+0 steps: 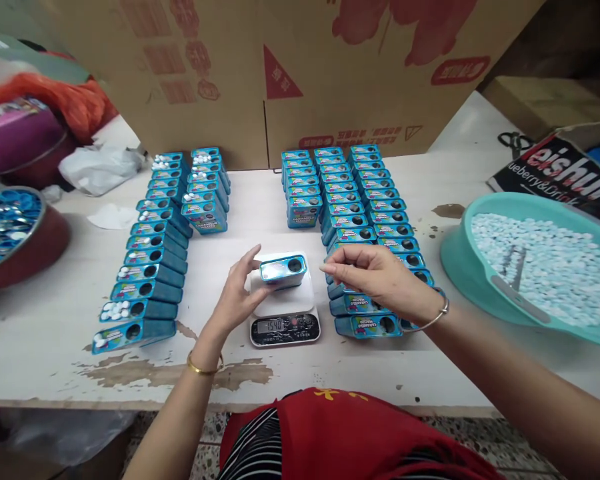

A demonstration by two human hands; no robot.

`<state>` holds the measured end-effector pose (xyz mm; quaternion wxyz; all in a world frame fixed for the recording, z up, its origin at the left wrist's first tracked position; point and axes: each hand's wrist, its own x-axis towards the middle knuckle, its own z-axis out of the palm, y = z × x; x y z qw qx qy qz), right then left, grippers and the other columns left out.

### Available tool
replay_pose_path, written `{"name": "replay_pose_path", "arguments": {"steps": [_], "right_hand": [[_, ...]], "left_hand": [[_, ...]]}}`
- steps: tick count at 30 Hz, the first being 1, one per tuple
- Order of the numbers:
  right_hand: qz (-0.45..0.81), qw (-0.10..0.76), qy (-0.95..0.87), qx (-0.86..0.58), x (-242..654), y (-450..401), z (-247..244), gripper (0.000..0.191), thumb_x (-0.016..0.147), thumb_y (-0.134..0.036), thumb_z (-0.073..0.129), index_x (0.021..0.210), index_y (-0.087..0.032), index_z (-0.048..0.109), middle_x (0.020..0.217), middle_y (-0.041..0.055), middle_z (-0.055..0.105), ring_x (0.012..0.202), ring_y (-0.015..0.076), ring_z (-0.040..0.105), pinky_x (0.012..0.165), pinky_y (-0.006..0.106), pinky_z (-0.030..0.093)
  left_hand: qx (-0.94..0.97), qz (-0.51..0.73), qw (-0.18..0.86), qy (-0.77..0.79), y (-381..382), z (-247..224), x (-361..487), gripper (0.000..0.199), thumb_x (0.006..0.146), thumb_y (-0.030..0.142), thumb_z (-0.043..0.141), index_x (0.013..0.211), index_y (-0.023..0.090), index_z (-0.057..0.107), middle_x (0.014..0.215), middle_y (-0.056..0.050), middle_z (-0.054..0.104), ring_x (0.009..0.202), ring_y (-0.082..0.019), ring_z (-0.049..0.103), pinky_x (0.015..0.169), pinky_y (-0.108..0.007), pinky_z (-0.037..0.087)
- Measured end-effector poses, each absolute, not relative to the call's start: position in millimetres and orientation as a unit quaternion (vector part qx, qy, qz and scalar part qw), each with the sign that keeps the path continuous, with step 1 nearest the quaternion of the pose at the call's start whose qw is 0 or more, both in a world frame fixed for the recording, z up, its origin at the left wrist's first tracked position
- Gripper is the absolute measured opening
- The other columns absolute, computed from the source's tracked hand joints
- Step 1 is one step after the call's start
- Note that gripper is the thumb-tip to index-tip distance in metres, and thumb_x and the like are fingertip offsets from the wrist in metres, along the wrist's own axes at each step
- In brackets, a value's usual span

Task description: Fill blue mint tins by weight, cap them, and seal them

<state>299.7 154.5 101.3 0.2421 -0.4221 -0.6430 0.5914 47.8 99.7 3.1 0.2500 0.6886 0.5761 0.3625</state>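
Observation:
A blue candy tin (282,268) stands on the white plate of a small digital scale (285,329), its round top hole at the right end. The scale's display shows digits that look like 1540. My left hand (237,290) is beside the tin's left end, thumb and fingers spread around it without a clear grip. To the right of the scale, my right hand (375,275) hovers over the rows of tins, thumb and forefinger pinched. Whatever small thing may be between those fingertips is too small to name.
Rows of blue tins stand left (147,291) and right (363,305); several left ones have white candies on top. A turquoise basin (455,243) at right holds pale candies and a metal scoop (517,267). A red bowl (55,233) is at left, a large carton (220,80) behind.

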Motion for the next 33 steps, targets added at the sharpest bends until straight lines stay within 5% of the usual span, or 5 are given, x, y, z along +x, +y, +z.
{"name": "replay_pose_path", "arguments": {"steps": [6,17,29,33], "right_hand": [[0.604,0.242,-0.618,-0.44,306,158,98,0.033,0.078,-0.047,0.066,0.072,-0.016,0.061,0.064,-0.0003,0.054,0.056,0.0089,0.043,0.049,0.024,0.03],[0.612,0.238,-0.613,-0.439,303,161,96,0.035,0.076,-0.048,0.067,0.076,-0.013,0.063,0.064,-0.0004,0.055,0.055,0.0077,0.042,0.05,0.023,0.032],[0.605,0.238,-0.626,-0.431,296,156,99,0.034,0.077,-0.047,0.067,0.075,-0.013,0.062,0.063,-0.001,0.054,0.054,0.0072,0.041,0.049,0.023,0.03],[0.608,0.239,-0.631,-0.419,295,153,101,0.032,0.079,-0.045,0.065,0.074,-0.014,0.061,0.064,-0.0011,0.054,0.056,0.0076,0.042,0.051,0.023,0.031]], "left_hand": [[0.677,0.386,0.266,0.567,89,13,34,0.095,0.074,0.041,0.073,0.148,0.027,0.016,0.128,-0.011,0.056,0.121,-0.024,0.05,0.109,-0.046,0.031],[0.435,0.504,0.292,0.687,29,-39,-8,0.058,0.076,0.035,0.07,0.128,0.019,0.05,0.093,-0.005,0.064,0.09,-0.017,0.062,0.091,-0.036,0.049],[0.4,0.516,0.282,0.703,21,-52,-7,0.046,0.079,0.038,0.066,0.119,0.018,0.056,0.092,-0.003,0.062,0.088,-0.015,0.06,0.089,-0.034,0.048],[0.54,0.433,0.193,0.695,33,-22,9,0.055,0.08,0.039,0.066,0.129,0.021,0.049,0.108,-0.008,0.061,0.099,-0.02,0.058,0.085,-0.036,0.048]]}}
